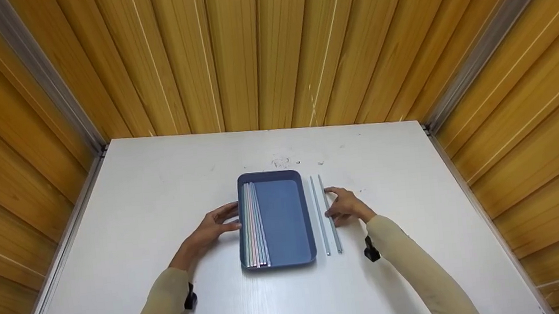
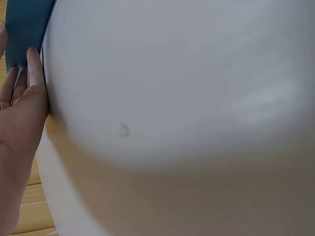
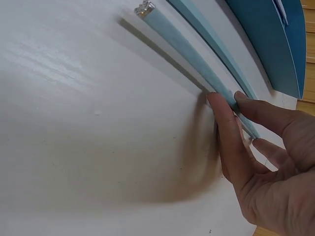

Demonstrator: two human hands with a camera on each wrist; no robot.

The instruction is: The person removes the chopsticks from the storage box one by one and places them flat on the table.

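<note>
A blue rectangular tray (image 1: 285, 218) lies on the white table, with several thin pale sticks (image 1: 254, 226) side by side along its left wall. My left hand (image 1: 209, 229) rests at the tray's left side, fingers and thumb reaching to the wall; the left wrist view shows its extended fingers against the blue side (image 2: 27, 29). Right of the tray, my right hand (image 1: 346, 206) pinches a thin pale blue stick (image 3: 182, 46) between thumb and fingers. The stick's near end looks shiny and silvery, and its shadow falls beside it. A second pale blue stick (image 1: 321, 219) lies between it and the tray.
The white table (image 1: 157, 168) carries small dark marks (image 1: 281, 162) beyond the tray. Yellow wood-patterned walls (image 1: 233, 53) rise behind and on both sides, with grey metal posts (image 1: 48, 71) in the corners.
</note>
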